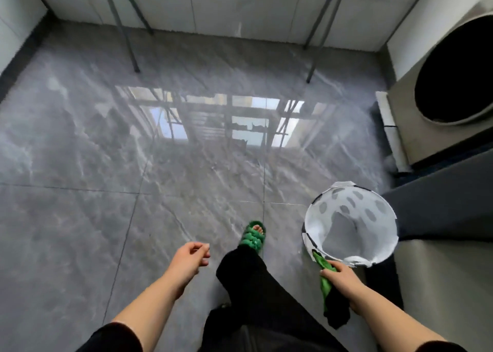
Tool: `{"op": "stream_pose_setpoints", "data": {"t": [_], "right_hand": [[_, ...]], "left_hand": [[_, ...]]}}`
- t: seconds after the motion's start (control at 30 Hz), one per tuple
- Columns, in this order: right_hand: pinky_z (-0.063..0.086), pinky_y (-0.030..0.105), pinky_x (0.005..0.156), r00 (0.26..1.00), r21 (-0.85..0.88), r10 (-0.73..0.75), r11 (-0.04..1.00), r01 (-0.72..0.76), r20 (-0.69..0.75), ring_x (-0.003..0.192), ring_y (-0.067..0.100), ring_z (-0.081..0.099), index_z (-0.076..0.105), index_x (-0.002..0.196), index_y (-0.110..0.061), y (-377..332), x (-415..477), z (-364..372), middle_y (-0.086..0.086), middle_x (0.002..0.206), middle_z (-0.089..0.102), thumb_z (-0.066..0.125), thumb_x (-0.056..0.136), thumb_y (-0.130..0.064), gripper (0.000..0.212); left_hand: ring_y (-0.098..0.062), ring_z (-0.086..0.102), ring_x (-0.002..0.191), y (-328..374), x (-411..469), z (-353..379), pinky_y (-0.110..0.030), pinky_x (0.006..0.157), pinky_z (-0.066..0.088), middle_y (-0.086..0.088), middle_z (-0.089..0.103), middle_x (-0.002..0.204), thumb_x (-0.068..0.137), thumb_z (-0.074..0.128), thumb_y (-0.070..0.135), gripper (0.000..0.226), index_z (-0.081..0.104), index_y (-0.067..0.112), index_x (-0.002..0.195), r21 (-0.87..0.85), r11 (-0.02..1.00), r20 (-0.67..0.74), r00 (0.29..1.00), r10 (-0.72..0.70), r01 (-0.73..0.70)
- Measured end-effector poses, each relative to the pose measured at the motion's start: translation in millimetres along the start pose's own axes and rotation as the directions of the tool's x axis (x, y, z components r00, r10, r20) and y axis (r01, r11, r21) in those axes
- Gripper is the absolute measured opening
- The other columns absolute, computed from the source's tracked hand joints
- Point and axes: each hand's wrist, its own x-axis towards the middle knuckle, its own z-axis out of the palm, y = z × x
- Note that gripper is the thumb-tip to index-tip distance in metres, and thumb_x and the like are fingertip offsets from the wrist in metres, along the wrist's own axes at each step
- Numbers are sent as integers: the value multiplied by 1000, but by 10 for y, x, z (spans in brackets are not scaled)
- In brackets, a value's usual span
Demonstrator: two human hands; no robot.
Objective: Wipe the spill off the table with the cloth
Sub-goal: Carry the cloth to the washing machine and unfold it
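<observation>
A: From the head camera, what do the hands hold?

B: The right hand (342, 274) has its fingers closed round a green cloth (326, 282). The cloth's upper end reaches the rim of a white basket (314, 223) with grey oval holes, and its lower end hangs below the hand, where a darker piece of fabric hangs with it. I cannot tell whether that dark piece is part of the same cloth.

A: And the other one?

B: The left hand (190, 258) holds nothing. Its fingers are loosely curled, thumb close to the forefinger, held over the floor to the left of the leg.

A: Where does the basket stand?

B: On the glossy grey marble-look floor (80, 191), low on the right, just beside a dark grey unit (440, 205). Further back on the right is a beige machine (405, 127) with a round dark opening, possibly a washer or dryer; the edge blur leaves that uncertain.

A: What else shows?

B: One foot in a green slipper (253, 236), toes bare, stepping forward between the hands, with a black trouser leg (248, 285) behind it. At the far end, thin grey metal legs (128, 45) stand on the floor before a white tiled wall. The floor reflects a bright window frame in its middle.

A: Any table or spill?

B: Only those legs; no tabletop is in view.
</observation>
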Motion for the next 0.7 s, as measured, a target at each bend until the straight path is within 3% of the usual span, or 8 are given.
{"op": "stream_pose_setpoints", "data": {"t": [0.2, 0.37, 0.5, 0.7], "right_hand": [[42, 27, 78, 996, -13, 75, 997, -75, -41, 95, 21, 58, 57, 130, -19, -697, 600, -182, 6, 113, 63, 63, 84, -19, 47], [47, 32, 82, 999, 88, 23, 996, -19, -40, 95, 24, 60, 58, 126, -20, -1767, 1039, -329, 7, 106, 64, 61, 86, -16, 40], [46, 26, 64, 995, 228, -61, 971, 76, -75, 80, 18, 61, 59, 117, -26, -2751, 1402, -508, 1, 90, 65, 60, 85, -16, 34], [51, 38, 82, 992, 375, -79, 921, 109, -94, 91, 30, 63, 59, 113, -29, -3874, 2063, -751, 8, 96, 67, 60, 87, -19, 28]], "left_hand": [[-13, 60, 70, 1115, 714, 152, -25, 56, 38, -5, 68, 91, 99, 56, 23, 14, 61, 10, 98, 118, 993, 51, 998, 21, -27], [-18, 60, 71, 1903, 1167, 158, -28, 58, 39, -10, 65, 91, 99, 55, 19, 12, 59, 9, 95, 159, 987, 7, 1000, 20, -21], [-21, 63, 78, 2553, 1637, 85, -29, 61, 42, -9, 67, 94, 99, 56, 21, 11, 60, 11, 99, 191, 981, -28, 999, 35, -29], [-22, 64, 83, 3639, 2552, 134, -30, 64, 44, -9, 67, 96, 100, 55, 24, 14, 59, 11, 100, 264, 964, -13, 1000, 22, -18]]}}
